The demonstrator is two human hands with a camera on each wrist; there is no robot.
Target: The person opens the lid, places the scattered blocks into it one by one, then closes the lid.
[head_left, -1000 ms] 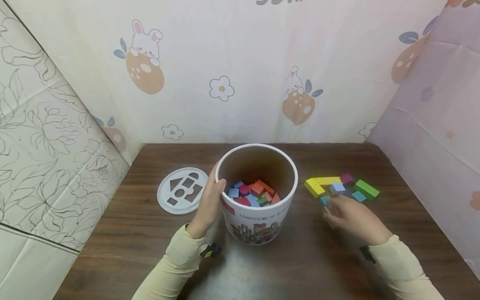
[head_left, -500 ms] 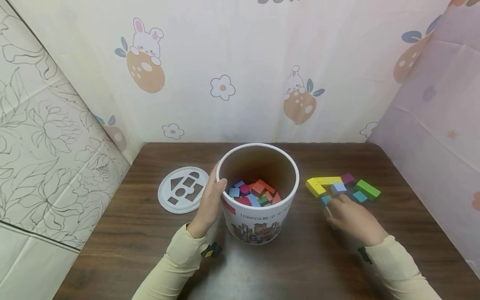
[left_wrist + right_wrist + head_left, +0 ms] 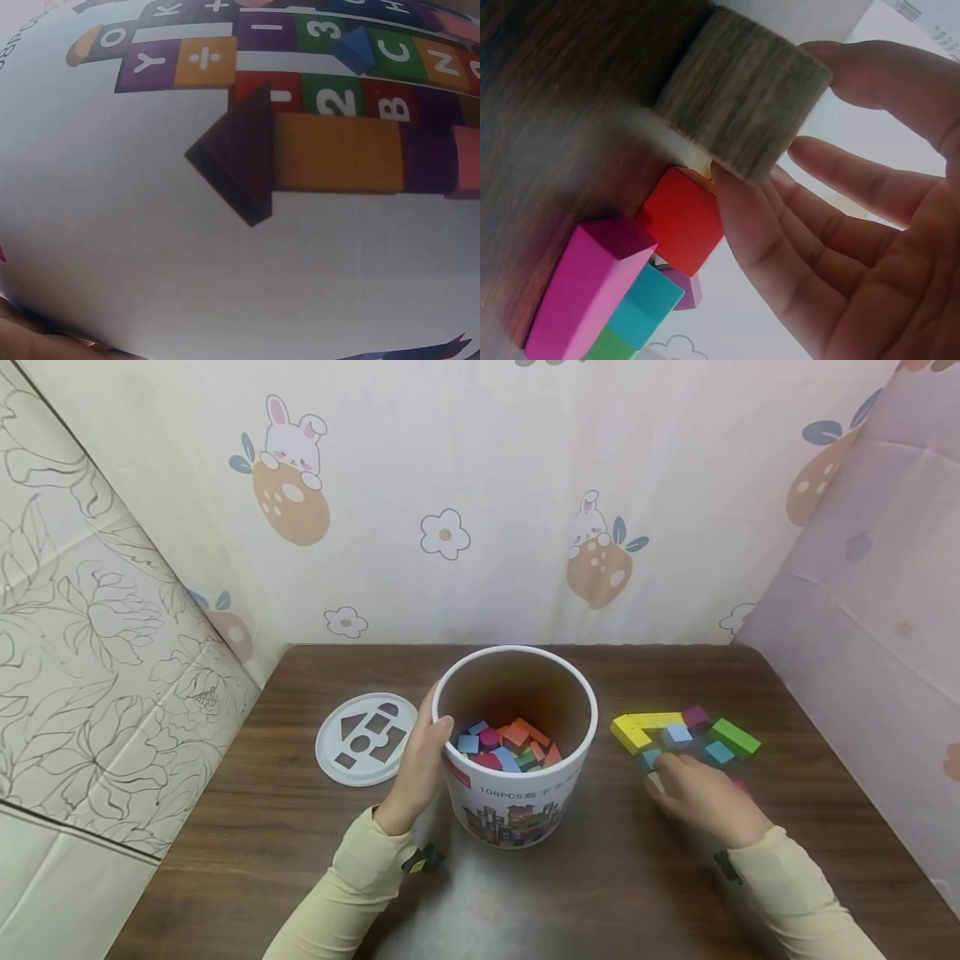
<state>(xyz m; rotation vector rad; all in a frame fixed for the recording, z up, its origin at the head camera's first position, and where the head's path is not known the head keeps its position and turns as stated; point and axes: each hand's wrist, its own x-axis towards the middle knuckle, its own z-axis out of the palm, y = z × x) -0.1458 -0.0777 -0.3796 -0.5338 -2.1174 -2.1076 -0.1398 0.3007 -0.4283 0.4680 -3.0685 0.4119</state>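
My left hand grips a white printed bucket from its left side, thumb over the rim and fingers along the outer wall. Inside the bucket lie several coloured blocks. The printed wall fills the left wrist view. Right of the bucket, my right hand pinches a plain wooden block between thumb and fingers, low over the table. Behind it in the right wrist view are a red block, a magenta block and a teal block. A blue block shows just beyond my right fingertips.
Past my right hand lie yellow blocks, a light blue cube, a purple block, a teal block and a green block. A white lid with shaped cutouts lies left of the bucket on the wooden table.
My right hand has shifted slightly left and toward me, and a magenta block now shows at its right side. The left hand and the bucket stay in place.
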